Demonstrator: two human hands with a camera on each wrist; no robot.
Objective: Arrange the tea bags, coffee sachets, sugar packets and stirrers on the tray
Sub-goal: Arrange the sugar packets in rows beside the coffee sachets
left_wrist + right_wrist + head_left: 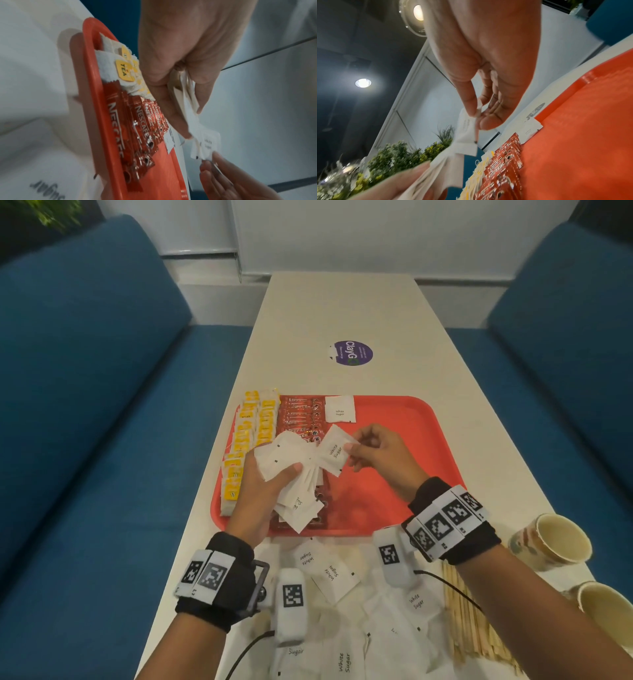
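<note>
Loose sugar packets [334,577] and stirrers [469,625] crowd the near table; left hand [263,491] grips a fan [291,460], right hand [376,453] pinches 1.

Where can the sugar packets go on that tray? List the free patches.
Free: the red tray floor right of the coffee sachets, below the single sugar packet, out to the right rim. Crowded: the left side, where tea bags and sachets lie in columns, and the table edge nearest you, strewn with packets.

Both hands' fingers [352,445] pinched closed
</note>
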